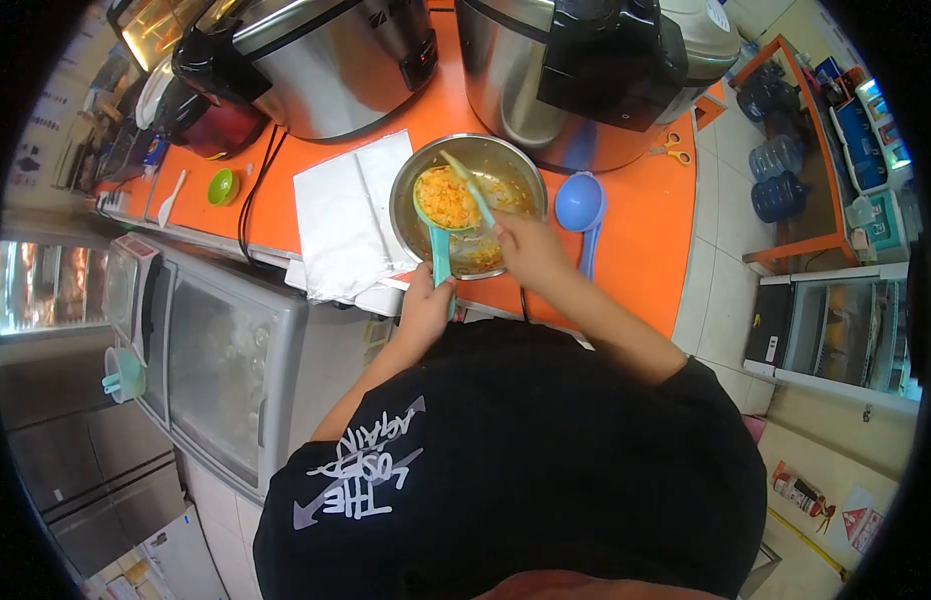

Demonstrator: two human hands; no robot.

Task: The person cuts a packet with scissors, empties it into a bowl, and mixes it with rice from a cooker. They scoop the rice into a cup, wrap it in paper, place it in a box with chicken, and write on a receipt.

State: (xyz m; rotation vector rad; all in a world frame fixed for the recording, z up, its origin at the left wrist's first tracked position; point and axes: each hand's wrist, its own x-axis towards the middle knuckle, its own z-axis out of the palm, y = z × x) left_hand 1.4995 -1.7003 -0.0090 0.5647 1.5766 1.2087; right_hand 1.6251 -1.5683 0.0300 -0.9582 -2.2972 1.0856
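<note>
My left hand is closed round the handle of a green ladle. The ladle's cup is full of orange-yellow rice and sits over the left part of a steel bowl. In my right hand is a pale green spatula, its blade angled across the right side of the filled cup. Bits of the same food cling to the bowl's inner wall and bottom. A blue ladle lies just right of the bowl. White plastic sheets lie to its left.
Two large steel cookers stand behind the bowl on the orange counter. Orange-handled scissors, a small green bowl and a white spoon lie on it. A glass-topped freezer is at left.
</note>
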